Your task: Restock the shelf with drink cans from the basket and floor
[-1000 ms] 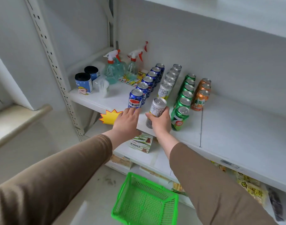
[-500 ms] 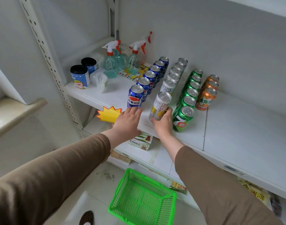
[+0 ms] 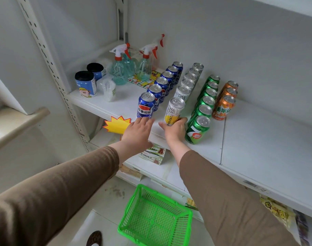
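On the white shelf (image 3: 254,139) stand four rows of drink cans: blue, silver, green and orange. My right hand (image 3: 175,129) grips the base of a silver-and-yellow can (image 3: 174,110) at the front of the silver row, standing upright on the shelf. My left hand (image 3: 138,133) lies with straight fingers touching the bottom of the front blue can (image 3: 146,105). A green can (image 3: 197,129) stands just right of my right hand. The green basket (image 3: 157,217) sits on the floor below with nothing in it.
Two spray bottles (image 3: 119,68), two blue-labelled tubs (image 3: 85,84) and a clear cup occupy the shelf's left end. A yellow starburst tag (image 3: 117,124) hangs on the shelf edge. Snack packets lie on lower shelves. The shelf's right half is bare.
The silver can has gone from tilted in my right hand to upright on the shelf at the front of its row. My left hand stays by the blue can.
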`<state>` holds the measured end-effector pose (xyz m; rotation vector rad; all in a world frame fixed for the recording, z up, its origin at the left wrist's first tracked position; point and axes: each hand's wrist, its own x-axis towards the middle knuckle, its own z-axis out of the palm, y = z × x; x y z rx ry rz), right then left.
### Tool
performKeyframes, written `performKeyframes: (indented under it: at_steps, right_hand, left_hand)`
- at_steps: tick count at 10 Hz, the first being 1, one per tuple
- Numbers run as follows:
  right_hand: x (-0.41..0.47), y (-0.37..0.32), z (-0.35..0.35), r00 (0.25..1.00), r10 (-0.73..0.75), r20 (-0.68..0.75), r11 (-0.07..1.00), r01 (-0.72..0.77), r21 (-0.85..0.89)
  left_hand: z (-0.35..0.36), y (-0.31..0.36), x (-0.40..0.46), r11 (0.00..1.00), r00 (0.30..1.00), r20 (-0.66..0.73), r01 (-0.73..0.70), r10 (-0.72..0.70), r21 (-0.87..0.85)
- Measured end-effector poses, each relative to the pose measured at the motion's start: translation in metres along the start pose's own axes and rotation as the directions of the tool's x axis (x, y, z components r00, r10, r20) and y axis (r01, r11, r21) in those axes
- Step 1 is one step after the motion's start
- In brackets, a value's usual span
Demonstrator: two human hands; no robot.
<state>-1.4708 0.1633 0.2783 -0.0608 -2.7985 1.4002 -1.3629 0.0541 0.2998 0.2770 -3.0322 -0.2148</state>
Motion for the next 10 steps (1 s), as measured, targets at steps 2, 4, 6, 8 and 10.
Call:
performKeyframes:
  at_steps: [2, 4, 6, 8, 10]
  right_hand:
    - [0.000, 0.011, 0.002, 0.999, -0.041, 0.019, 0.999, 0.042, -0.023]
    - [0.011, 0.003, 0.005, 1.000, -0.001, -0.013, 0.998, 0.001, -0.058]
    - [0.020, 0.000, 0.005, 1.000, -0.005, -0.014, 0.996, 0.004, -0.091]
    - [0.021, -0.002, 0.006, 1.000, -0.004, -0.009, 0.997, 0.003, -0.073]
    - [-0.005, -0.004, -0.003, 0.997, 0.030, 0.077, 0.999, -0.032, 0.030]
  left_hand:
    - [0.002, -0.002, 0.000, 1.000, 1.000, 0.003, 0.010, -0.010, 0.008]
    - [0.003, 0.000, 0.005, 1.000, 1.000, 0.008, 0.012, -0.012, 0.017]
    - [0.005, -0.003, 0.006, 1.000, 1.000, 0.005, 0.019, -0.019, 0.010]
    - [0.008, -0.008, 0.008, 1.000, 1.000, 0.011, 0.021, -0.021, 0.005]
    - [0.003, -0.009, 0.006, 1.000, 1.000, 0.022, 0.010, -0.010, 0.000]
